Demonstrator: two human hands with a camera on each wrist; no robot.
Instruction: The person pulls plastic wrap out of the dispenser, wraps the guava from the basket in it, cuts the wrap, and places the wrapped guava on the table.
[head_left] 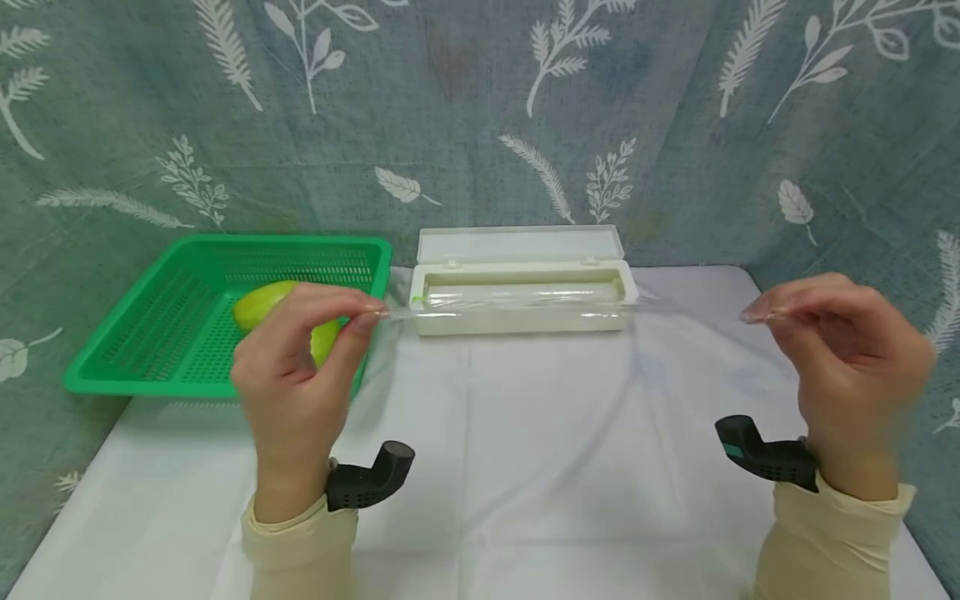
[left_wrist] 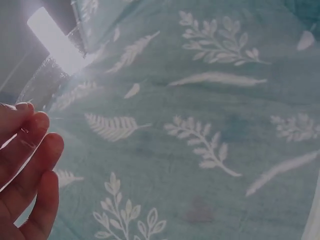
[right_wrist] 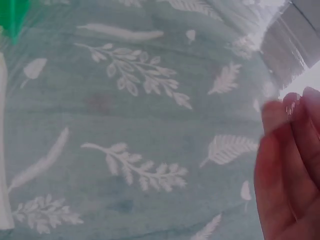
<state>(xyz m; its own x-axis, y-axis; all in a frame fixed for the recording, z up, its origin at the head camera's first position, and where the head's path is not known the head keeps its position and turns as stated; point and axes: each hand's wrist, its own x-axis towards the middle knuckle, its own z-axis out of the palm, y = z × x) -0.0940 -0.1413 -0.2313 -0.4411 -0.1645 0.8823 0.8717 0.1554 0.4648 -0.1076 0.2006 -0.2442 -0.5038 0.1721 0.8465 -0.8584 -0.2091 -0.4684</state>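
A sheet of clear cling film [head_left: 517,307] stretches taut between my two hands, its edge crossing in front of the box. My left hand [head_left: 303,367] pinches one corner of it between thumb and fingers, close to the green basket. On the other side my right hand [head_left: 847,358] pinches the opposite corner, out to the right of the box. The white dispenser box [head_left: 521,323] stands at the back with its lid [head_left: 521,245] raised. Inside it lies a roll of film [head_left: 517,295], partly covered by the sheet. In both wrist views the film shows as a thin shiny layer near the fingertips [left_wrist: 41,120].
The green plastic basket [head_left: 150,388] stands at the back left. Yellow-green fruit [head_left: 258,307] lies in it, partly hidden behind my left hand. A white cloth [head_left: 540,467] covers the table, and a leaf-patterned grey-green curtain [head_left: 465,125] hangs behind.
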